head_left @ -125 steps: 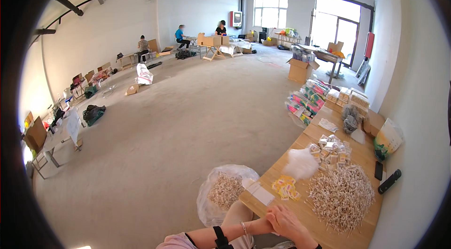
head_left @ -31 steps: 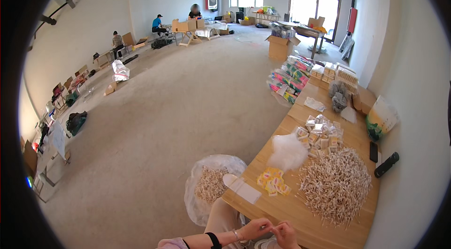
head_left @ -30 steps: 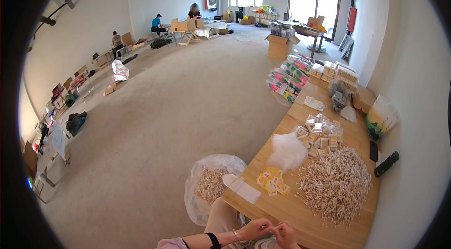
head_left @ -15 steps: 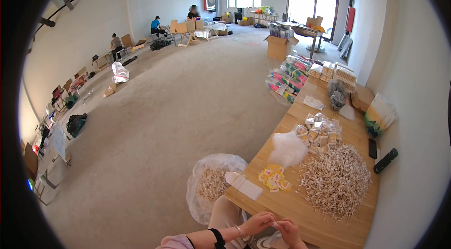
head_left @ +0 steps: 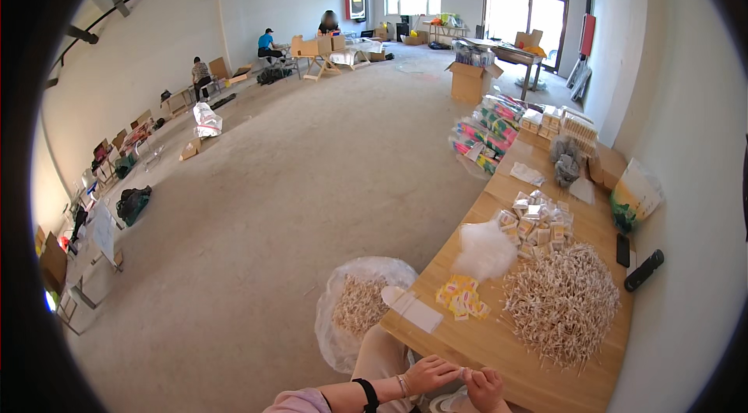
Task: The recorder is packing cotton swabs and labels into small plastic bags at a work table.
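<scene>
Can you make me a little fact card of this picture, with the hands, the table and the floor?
Left hand: bare, fingertips at a small pale thing, too tiny to name
Right hand: bare, fingertips at that thing too
Table: tan wooden table
On it: big heap of thin white-tipped sticks; small yellow-and-white flat cards
Floor: grey concrete floor, with a clear plastic bag holding more pale sticks
</scene>
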A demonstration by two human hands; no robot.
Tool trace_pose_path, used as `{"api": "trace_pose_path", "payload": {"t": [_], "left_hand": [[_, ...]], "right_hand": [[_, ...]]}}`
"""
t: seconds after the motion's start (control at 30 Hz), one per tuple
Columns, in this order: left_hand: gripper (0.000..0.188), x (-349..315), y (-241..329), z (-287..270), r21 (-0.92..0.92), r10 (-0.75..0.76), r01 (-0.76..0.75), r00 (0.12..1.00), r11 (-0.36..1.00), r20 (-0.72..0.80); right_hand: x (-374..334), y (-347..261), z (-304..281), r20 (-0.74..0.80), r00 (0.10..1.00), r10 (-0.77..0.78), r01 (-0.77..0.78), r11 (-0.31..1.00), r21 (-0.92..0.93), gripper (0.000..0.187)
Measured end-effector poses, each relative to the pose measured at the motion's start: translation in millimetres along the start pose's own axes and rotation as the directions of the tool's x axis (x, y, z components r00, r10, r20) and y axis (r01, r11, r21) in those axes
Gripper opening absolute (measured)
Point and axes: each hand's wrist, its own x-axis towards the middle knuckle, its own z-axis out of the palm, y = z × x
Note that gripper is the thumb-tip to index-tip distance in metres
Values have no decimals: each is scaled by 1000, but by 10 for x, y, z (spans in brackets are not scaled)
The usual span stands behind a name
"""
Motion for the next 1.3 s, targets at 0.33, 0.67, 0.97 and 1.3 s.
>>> {"api": "trace_pose_path", "payload": {"t": [0.33, 0.67, 0.97, 1.3], "left_hand": [[20, 20, -95, 161, -576, -397, 409, 905, 708, 155], [5, 112, -75, 157, -569, -473, 456, 871, 684, 130], [3, 54, -101, 233, -554, -449, 389, 893, 736, 30], [9, -102, -325, 464, -754, -565, 655, 604, -51, 563]], "right_hand": [[75, 20, 48, 153, 951, 269, -306, 890, 337, 25], [303, -4, 39, 116, 864, 490, -458, 671, 583, 10], [209, 150, 324, 125, 905, 407, -410, 749, 521, 8], [167, 342, 428, 690, 620, 372, -619, -309, 722, 6]]}}
